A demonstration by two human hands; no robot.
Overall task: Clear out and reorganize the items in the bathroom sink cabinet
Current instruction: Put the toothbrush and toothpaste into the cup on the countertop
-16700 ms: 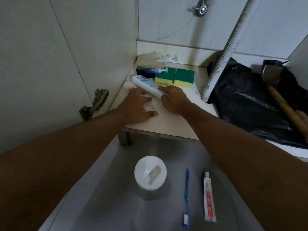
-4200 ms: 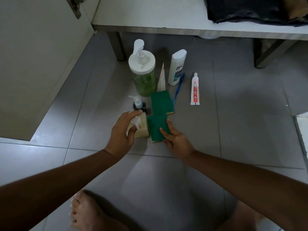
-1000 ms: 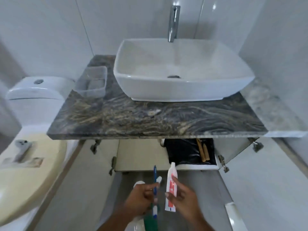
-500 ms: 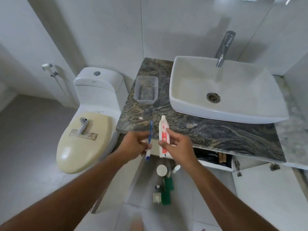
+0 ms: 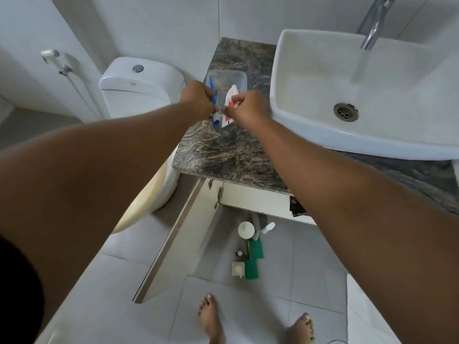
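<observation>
Green sponges lie on the floor. Step: left hand pinches the blue plastic toothbrush, right hand pinches the white-and-red toothpaste tube, both at the clear plastic tray on the far counter. Next: lower, release. Previously both were short of the counter edge.
</observation>
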